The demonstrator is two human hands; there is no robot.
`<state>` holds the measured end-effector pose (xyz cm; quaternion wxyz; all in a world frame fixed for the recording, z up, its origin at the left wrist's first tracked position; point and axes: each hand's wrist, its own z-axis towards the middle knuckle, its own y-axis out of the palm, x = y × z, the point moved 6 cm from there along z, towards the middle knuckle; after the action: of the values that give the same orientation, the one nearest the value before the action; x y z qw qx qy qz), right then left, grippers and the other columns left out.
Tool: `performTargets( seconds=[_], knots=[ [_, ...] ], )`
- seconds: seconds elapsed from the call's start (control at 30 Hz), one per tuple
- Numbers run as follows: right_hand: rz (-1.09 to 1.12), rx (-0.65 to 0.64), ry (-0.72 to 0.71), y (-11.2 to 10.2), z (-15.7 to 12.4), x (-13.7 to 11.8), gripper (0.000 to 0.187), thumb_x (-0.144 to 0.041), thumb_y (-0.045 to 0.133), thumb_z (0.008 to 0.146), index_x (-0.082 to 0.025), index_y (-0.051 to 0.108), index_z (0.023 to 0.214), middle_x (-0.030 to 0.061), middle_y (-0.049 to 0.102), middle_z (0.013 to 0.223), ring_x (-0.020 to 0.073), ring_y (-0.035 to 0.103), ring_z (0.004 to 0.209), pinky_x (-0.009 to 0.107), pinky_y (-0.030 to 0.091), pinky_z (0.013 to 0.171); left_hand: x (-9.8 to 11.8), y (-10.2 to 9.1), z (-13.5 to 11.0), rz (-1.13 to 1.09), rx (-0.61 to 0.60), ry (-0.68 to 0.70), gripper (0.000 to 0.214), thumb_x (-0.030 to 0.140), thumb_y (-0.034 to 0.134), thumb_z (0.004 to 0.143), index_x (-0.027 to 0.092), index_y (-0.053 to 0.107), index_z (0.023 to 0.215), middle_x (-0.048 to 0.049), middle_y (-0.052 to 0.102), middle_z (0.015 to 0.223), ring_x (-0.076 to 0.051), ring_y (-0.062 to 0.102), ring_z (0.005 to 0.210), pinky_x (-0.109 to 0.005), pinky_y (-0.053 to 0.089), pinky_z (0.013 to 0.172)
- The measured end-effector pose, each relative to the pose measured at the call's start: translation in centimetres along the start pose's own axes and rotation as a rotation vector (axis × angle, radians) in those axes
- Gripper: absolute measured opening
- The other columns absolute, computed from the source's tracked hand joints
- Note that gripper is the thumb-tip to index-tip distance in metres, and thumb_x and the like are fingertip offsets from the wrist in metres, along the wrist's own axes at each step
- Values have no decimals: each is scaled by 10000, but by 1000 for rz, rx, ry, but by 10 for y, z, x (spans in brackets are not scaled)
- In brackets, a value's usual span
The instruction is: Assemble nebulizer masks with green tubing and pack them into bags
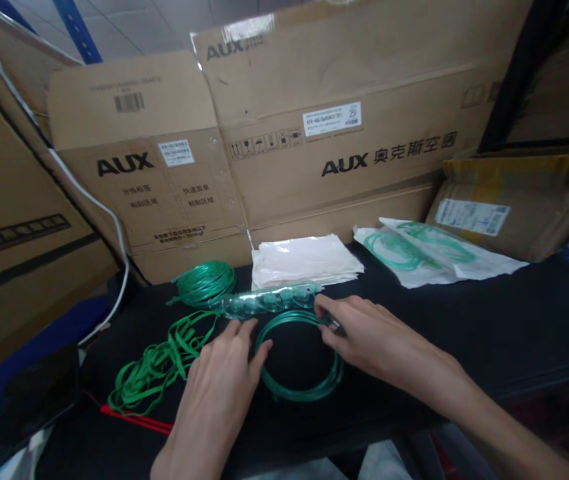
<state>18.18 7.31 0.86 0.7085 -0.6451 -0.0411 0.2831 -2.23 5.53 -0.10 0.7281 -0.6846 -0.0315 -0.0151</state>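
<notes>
A coil of thin green tubing (309,395) lies as a ring on the black table. My left hand (227,367) rests at the ring's left side, thumb and fingers apart, the thumb touching the tubing. At the upper right of the ring, my right hand (364,330) pinches the tubing between thumb and fingers; a small greyish piece, too blurred to name, shows there. Just behind the ring is a row of nested clear green plastic masks (269,301). Tangled green straps (157,363) lie left of my left hand, with a thicker green tubing coil (207,280) behind them.
White bags (309,259) are stacked behind the masks. To their right, clear-and-white packets (404,250) hold green tubing. Large cardboard boxes (284,160) wall off the back, and a taped carton (484,213) stands at right. A white cable (119,247) hangs at left, near a red strip (137,419).
</notes>
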Motion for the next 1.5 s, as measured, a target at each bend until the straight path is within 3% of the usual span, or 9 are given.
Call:
performTargets(
  seconds=[0.23,0.43,0.67,0.77,0.87,1.1,1.27,1.4,1.5],
  knots=[
    [114,-110,69,-4,-6,31,159,-240,524,929,-245,603,1066,54,672,944,233,673,904,310,473,761,4,24,22,-44,-58,99,447,215,468,965,231,607,1389,-130,626,1352,-297,662,1189,-370,535,922],
    [238,-121,3,3,-13,36,141,-282,533,965,-255,597,1088,40,677,1004,213,663,934,297,491,786,0,18,-2,-83,-127,95,459,289,506,945,276,603,1392,-106,647,1297,-283,718,1062,-349,572,809],
    [286,-100,-118,-2,-41,4,171,-255,594,976,-311,652,1126,-12,697,1112,196,667,1054,283,493,886,5,8,-42,-319,-120,602,505,110,569,852,355,663,1283,-15,626,1362,-222,578,1267,-355,478,1097],
    [268,-152,-192,15,-56,-13,308,-250,647,958,-349,637,1250,-11,689,1213,213,681,1098,311,508,945,10,15,-46,-309,-159,605,410,102,575,883,326,690,1206,-28,668,1258,-220,621,1171,-348,525,1028],
    [165,-170,-260,32,-61,-26,285,-193,667,935,-277,659,1207,24,706,1166,249,708,1033,359,558,889,20,17,-48,-219,-192,566,311,89,560,917,289,702,1106,-25,686,1136,-218,656,1059,-364,555,965],
    [82,-43,-345,31,-64,-41,293,-147,743,862,-210,698,1144,60,749,1128,258,733,964,344,599,848,26,22,-53,-124,-167,551,466,29,605,816,281,655,1204,-22,682,1242,-249,644,1206,-460,455,1135],
    [95,-101,-284,32,-72,-30,410,-158,758,866,-242,669,1257,77,727,1243,304,710,1099,431,579,968,26,16,-54,-181,-116,591,436,112,711,770,306,699,1160,-15,684,1201,-237,694,1089,-335,590,955],
    [142,-206,-196,34,-73,-13,557,-241,755,887,-296,576,1411,100,607,1459,341,602,1307,472,524,1073,24,10,-54,-153,-58,597,254,283,689,906,326,727,1154,-30,687,1200,-272,684,1119,-430,580,992],
    [220,-167,-127,26,-67,6,491,-294,607,979,-349,508,1457,64,542,1529,292,514,1405,446,479,1125,22,12,-54,-161,-65,600,248,329,671,937,353,713,1180,-17,692,1198,-273,686,1118,-468,568,1008]
  ],
)
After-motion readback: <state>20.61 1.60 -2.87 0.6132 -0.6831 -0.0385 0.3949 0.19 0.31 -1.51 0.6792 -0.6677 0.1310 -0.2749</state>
